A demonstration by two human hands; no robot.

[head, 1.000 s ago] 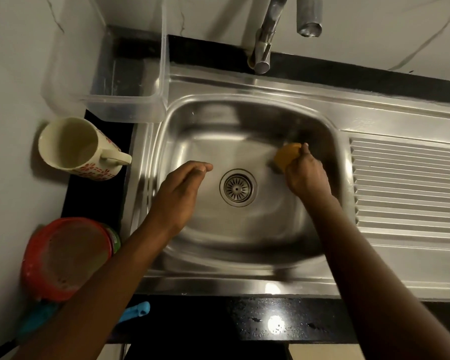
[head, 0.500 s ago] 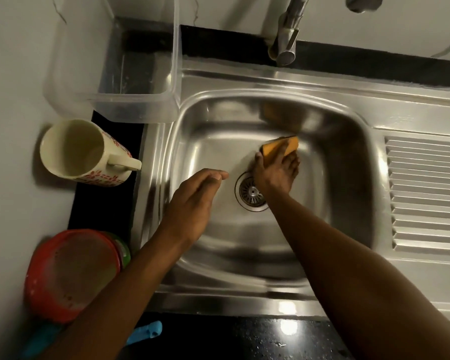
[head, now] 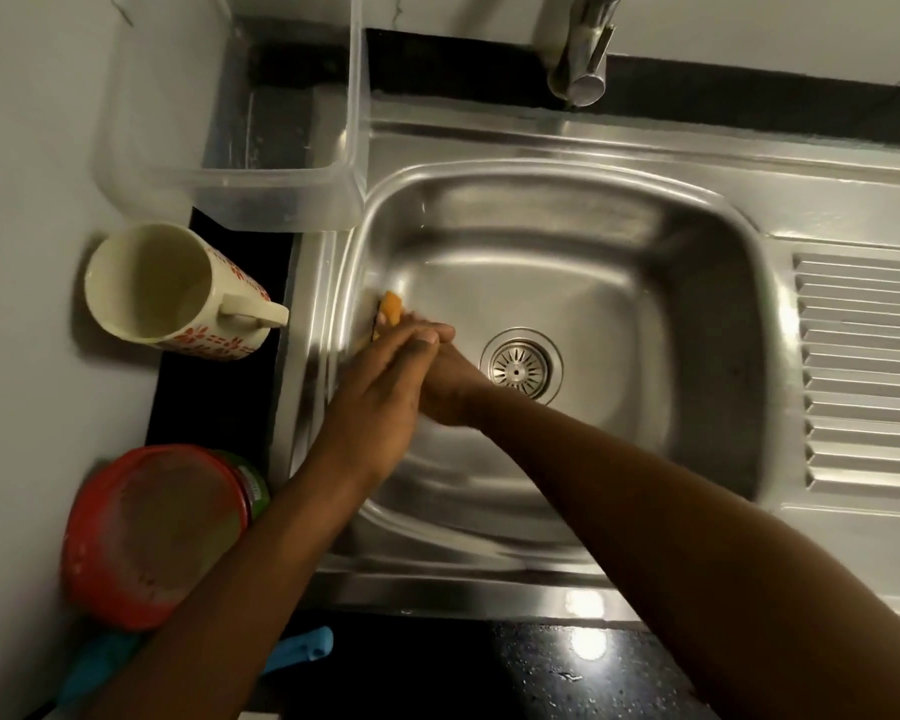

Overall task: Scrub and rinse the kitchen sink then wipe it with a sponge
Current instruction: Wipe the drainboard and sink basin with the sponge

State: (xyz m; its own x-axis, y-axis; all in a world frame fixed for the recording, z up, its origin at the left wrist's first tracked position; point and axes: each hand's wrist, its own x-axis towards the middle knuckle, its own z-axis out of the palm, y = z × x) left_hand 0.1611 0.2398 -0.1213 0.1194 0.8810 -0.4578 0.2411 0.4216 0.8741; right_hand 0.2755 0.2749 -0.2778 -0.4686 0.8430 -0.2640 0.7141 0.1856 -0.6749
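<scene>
The steel sink [head: 645, 283] fills the middle of the view, with its round drain [head: 520, 367] in the basin floor. An orange sponge [head: 391, 308] lies against the basin's left wall. My right hand [head: 455, 389] reaches across the basin and holds the sponge there; its fingers are mostly hidden. My left hand [head: 380, 402] lies over the right one with its fingers straight and holds nothing. The tap [head: 580, 54] stands behind the basin, and no water is visible.
A ribbed drainboard [head: 863, 366] adjoins the basin on the right. On the left stand a clear plastic container [head: 240, 122], a cream mug with red patterns [head: 167, 288] and a red bowl [head: 152, 532]. A blue handle [head: 302, 649] lies on the black counter in front.
My right hand has swept the sponge from the basin's right side, past the drain, to the left wall. My left hand stays in place and now covers the right hand.
</scene>
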